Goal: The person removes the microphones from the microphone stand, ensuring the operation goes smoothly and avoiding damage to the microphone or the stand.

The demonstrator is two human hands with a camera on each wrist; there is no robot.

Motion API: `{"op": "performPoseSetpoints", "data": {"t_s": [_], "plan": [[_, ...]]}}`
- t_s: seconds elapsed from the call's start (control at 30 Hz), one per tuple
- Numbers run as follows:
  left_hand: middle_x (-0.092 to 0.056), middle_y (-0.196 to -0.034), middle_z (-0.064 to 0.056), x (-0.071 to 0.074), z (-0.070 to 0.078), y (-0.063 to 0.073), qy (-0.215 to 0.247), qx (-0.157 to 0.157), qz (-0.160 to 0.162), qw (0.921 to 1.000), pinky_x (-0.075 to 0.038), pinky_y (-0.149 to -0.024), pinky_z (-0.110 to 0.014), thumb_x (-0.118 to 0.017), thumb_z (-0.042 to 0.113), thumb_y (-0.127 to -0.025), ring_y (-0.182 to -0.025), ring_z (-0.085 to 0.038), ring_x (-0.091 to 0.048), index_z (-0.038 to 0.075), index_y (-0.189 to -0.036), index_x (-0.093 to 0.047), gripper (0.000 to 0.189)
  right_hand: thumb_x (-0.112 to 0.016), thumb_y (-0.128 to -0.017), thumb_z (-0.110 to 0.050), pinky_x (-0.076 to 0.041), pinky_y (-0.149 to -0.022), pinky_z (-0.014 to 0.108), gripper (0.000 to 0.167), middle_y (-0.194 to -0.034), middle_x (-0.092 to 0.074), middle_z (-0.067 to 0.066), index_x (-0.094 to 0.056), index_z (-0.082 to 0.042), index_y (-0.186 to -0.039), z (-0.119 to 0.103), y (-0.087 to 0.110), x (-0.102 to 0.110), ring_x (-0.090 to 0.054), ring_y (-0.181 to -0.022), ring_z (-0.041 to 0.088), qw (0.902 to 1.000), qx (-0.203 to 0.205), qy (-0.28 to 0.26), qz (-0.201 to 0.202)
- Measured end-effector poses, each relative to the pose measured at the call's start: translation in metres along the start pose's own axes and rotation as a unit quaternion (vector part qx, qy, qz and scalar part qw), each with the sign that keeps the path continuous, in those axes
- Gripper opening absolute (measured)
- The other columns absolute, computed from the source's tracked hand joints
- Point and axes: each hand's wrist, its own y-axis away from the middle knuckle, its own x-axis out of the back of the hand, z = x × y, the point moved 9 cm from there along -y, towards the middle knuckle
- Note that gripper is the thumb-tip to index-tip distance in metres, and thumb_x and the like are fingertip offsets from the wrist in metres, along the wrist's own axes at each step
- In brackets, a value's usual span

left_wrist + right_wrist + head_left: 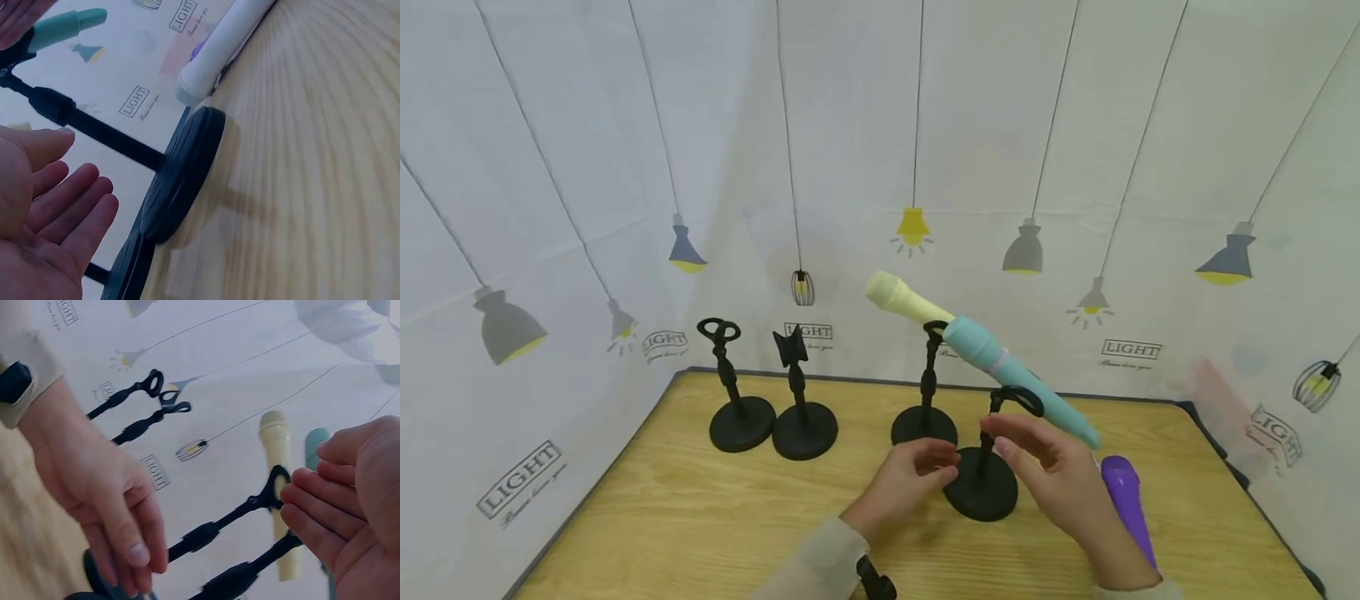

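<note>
A teal microphone (1022, 375) slants in the clip of the front black microphone stand (981, 487). My left hand (910, 479) is just left of that stand's pole, fingers loosely bent; in the left wrist view its palm (56, 219) holds nothing. My right hand (1060, 475) is at the right, fingertips close to the pole and clip; whether they touch is unclear. In the right wrist view its fingers (325, 512) are extended, partly covering the teal microphone (317, 445). Behind stands another stand (925, 425) carrying a pale yellow microphone (910, 302).
Two more black stands (741, 423) (805, 431) stand side by side at the back left. A purple microphone (1127, 504) lies beyond my right forearm. The left wrist view shows a white microphone (215, 59) lying on the table (312, 156). A lamp-patterned sheet (850, 167) surrounds the back and sides.
</note>
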Motion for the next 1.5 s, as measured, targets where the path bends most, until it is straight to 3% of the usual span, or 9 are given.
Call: {"op": "performPoseSetpoints", "data": {"t_s": [0.27,0.53,0.67,0.77,0.93,1.03,1.2,1.43,1.5], "plan": [[-0.072,-0.139,-0.016,-0.016,0.012,-0.013,0.016,-0.022,0.007,0.9996,-0.057,-0.109,-0.037,-0.073,0.018,-0.105,-0.129,-0.031,-0.071,0.002,-0.143,-0.065,0.041,-0.066,-0.103,0.006,-0.055,-0.097,0.013,0.028,-0.124,-0.079,-0.011,-0.075,-0.004,-0.128,-0.031,-0.025,0.031,-0.071,-0.118,-0.003,0.9973,0.054,0.013,0.048],[-0.072,-0.139,-0.011,-0.029,0.013,-0.022,0.003,-0.010,-0.002,0.9999,-0.058,-0.108,-0.036,-0.072,0.018,-0.106,-0.128,-0.028,-0.071,0.005,-0.141,-0.067,0.037,-0.070,-0.106,-0.010,-0.050,-0.098,0.006,0.029,-0.134,-0.075,0.009,-0.073,-0.008,-0.134,-0.027,-0.048,0.045,-0.066,-0.121,-0.008,0.9929,-0.006,0.081,0.086],[-0.074,-0.136,-0.009,-0.034,0.014,-0.026,-0.012,-0.018,-0.001,0.9998,-0.058,-0.106,-0.032,-0.072,0.017,-0.106,-0.124,-0.023,-0.072,0.008,-0.137,-0.070,0.032,-0.074,-0.104,-0.013,-0.048,-0.096,0.004,0.033,-0.137,-0.073,0.014,-0.072,-0.007,-0.136,-0.019,-0.053,0.040,-0.072,-0.127,0.016,0.9903,-0.022,0.114,0.076],[-0.076,-0.132,-0.007,-0.035,0.015,-0.029,-0.036,-0.023,0.006,0.9991,-0.058,-0.104,-0.030,-0.072,0.018,-0.106,-0.121,-0.020,-0.073,0.009,-0.135,-0.071,0.030,-0.076,-0.101,-0.008,-0.056,-0.099,0.017,0.033,-0.134,-0.075,0.016,-0.073,-0.005,-0.134,-0.019,-0.055,0.038,-0.072,-0.126,0.035,0.9865,-0.003,0.142,0.081],[-0.077,-0.129,-0.005,-0.035,0.017,-0.033,-0.061,-0.018,0.013,0.9979,-0.059,-0.103,-0.033,-0.070,0.020,-0.107,-0.118,-0.017,-0.073,0.011,-0.133,-0.073,0.028,-0.078,-0.098,-0.003,-0.059,-0.099,0.049,0.033,-0.129,-0.076,0.016,-0.074,-0.004,-0.131,-0.019,-0.055,0.037,-0.074,-0.122,0.037,0.9823,0.016,0.166,0.086],[-0.078,-0.127,-0.004,-0.035,0.016,-0.033,-0.075,-0.016,0.016,0.9969,-0.059,-0.102,-0.033,-0.070,0.021,-0.107,-0.116,-0.015,-0.073,0.012,-0.131,-0.073,0.025,-0.078,-0.098,-0.004,-0.061,-0.098,0.033,0.032,-0.128,-0.076,0.014,-0.074,-0.005,-0.130,-0.019,-0.054,0.037,-0.075,-0.121,0.035,0.9830,0.012,0.161,0.087],[-0.079,-0.123,-0.001,-0.034,0.015,-0.028,-0.090,-0.019,0.020,0.9955,-0.059,-0.099,-0.028,-0.072,0.023,-0.106,-0.111,-0.010,-0.073,0.014,-0.125,-0.075,0.021,-0.080,-0.097,-0.005,-0.047,-0.093,0.003,0.032,-0.126,-0.078,0.014,-0.075,-0.007,-0.129,-0.025,-0.049,0.035,-0.076,-0.116,0.035,0.9842,0.026,0.153,0.086],[-0.079,-0.124,0.001,-0.032,0.013,-0.013,-0.086,-0.011,0.004,0.9962,-0.060,-0.099,-0.030,-0.072,0.025,-0.106,-0.112,-0.011,-0.074,0.016,-0.125,-0.075,0.022,-0.081,-0.095,-0.002,-0.048,-0.096,0.004,0.032,-0.125,-0.078,0.010,-0.076,-0.008,-0.127,-0.038,-0.040,0.031,-0.075,-0.114,0.018,0.9840,0.044,0.154,0.077],[-0.079,-0.123,0.002,-0.031,0.012,-0.008,-0.082,0.000,-0.001,0.9966,-0.060,-0.099,-0.031,-0.073,0.025,-0.105,-0.112,-0.010,-0.074,0.016,-0.125,-0.075,0.022,-0.081,-0.095,-0.002,-0.047,-0.097,0.004,0.033,-0.124,-0.078,0.009,-0.077,-0.009,-0.126,-0.042,-0.037,0.029,-0.075,-0.113,0.023,0.9840,0.044,0.156,0.074]]}}
